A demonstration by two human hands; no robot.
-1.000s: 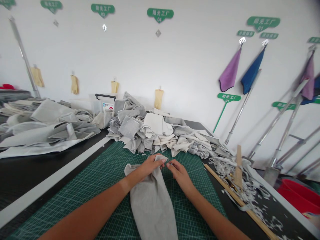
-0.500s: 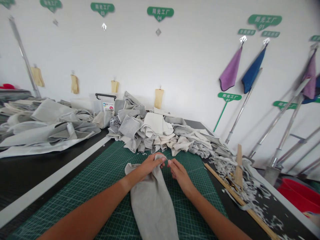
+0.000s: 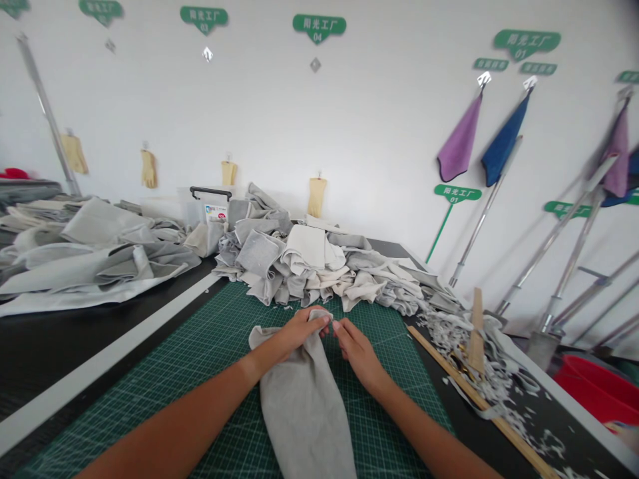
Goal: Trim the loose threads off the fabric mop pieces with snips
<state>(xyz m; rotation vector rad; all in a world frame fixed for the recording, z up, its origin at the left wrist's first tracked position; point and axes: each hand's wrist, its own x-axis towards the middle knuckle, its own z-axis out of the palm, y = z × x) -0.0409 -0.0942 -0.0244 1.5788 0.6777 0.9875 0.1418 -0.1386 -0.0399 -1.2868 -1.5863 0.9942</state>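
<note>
A long grey cloth piece (image 3: 302,406) lies lengthwise on the green cutting mat (image 3: 210,346), running from the near edge toward the pile. My left hand (image 3: 299,330) is closed on the cloth's far end, bunching the fabric under its fingers. My right hand (image 3: 355,351) sits just to the right, fingertips pinched together at the same far edge, almost touching the left fingertips. What the right fingers pinch is too small to make out.
A heap of grey and cream cloth pieces (image 3: 309,266) fills the mat's far side. More folded fabric (image 3: 90,253) lies at the left. A wooden ruler (image 3: 479,399) and white cloth scraps (image 3: 479,359) line the right edge, beside a red tub (image 3: 594,392). Mop poles lean on the wall.
My right hand has edged left, its fingertips closing in on the left hand at the cloth's far end. The left hand and cloth have hardly moved.
</note>
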